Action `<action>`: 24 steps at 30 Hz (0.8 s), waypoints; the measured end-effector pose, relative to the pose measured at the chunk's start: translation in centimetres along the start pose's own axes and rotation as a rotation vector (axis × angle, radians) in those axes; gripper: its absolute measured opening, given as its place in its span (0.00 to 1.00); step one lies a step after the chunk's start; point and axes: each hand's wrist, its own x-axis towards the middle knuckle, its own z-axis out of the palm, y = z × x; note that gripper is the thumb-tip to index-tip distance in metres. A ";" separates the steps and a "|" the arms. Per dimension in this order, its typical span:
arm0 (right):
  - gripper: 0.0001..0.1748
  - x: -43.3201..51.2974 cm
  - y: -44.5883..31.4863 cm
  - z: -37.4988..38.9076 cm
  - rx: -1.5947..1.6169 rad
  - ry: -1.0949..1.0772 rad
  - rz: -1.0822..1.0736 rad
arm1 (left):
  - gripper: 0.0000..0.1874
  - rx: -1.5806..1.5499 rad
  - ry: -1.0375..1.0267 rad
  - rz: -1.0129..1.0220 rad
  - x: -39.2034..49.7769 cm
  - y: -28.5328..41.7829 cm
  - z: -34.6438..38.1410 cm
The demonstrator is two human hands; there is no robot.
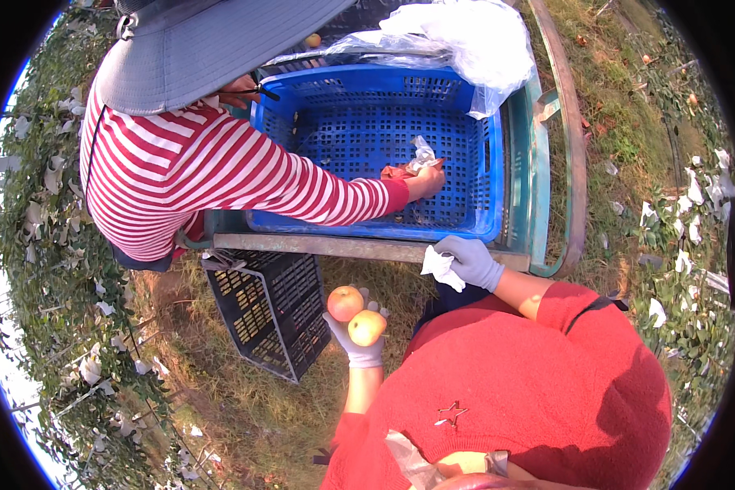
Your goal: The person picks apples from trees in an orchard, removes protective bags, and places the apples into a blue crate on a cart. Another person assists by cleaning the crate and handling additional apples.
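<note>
My left hand point(356, 349), in a pale glove, is palm up and cradles two red-and-yellow apples point(345, 304) side by side. The black plastic crate point(275, 312) stands to its left on the grass. My right hand point(473, 262), gloved too, pinches a crumpled piece of white paper point(439, 267) beside the near rail of a green metal cart point(367, 247). On that cart sits a blue perforated plastic crate point(367, 138). Inside the crate, a co-worker's bare hand point(427, 182) grips a white and reddish-brown crumpled wrapper point(422, 155).
A co-worker in a striped top point(153, 165) and wide-brimmed hat point(220, 55) leans over the crate from the left. Clear plastic sheeting point(465, 37) drapes its far right corner. Another apple point(313, 40) lies beyond. Leafy rows with white bags point(683, 262) flank both sides.
</note>
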 end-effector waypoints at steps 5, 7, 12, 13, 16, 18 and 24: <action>0.16 -0.1 0.0 0.0 -0.006 -0.021 0.003 | 0.42 -0.028 -0.020 -0.022 0.1 -0.2 0.6; 0.16 -0.2 -0.1 0.0 0.016 -0.037 0.029 | 0.42 -0.055 -0.012 -0.036 0.1 -0.3 0.9; 0.16 -0.2 0.1 0.0 0.015 -0.034 0.027 | 0.41 0.020 -0.035 0.004 -0.2 -0.6 1.9; 0.16 -0.1 0.2 0.0 0.028 -0.044 0.014 | 0.40 -0.029 -0.068 -0.015 -0.3 -0.6 2.1; 0.15 -0.2 0.1 0.0 0.016 -0.018 0.000 | 0.41 -0.019 -0.016 -0.026 -0.3 -0.7 2.7; 0.14 -0.1 -0.4 -0.2 0.028 -0.021 0.012 | 0.41 -0.024 -0.014 -0.035 -0.2 -0.6 3.0; 0.14 4.7 0.3 -2.3 0.315 0.035 0.428 | 0.42 -0.008 -0.041 -0.062 0.2 0.0 2.8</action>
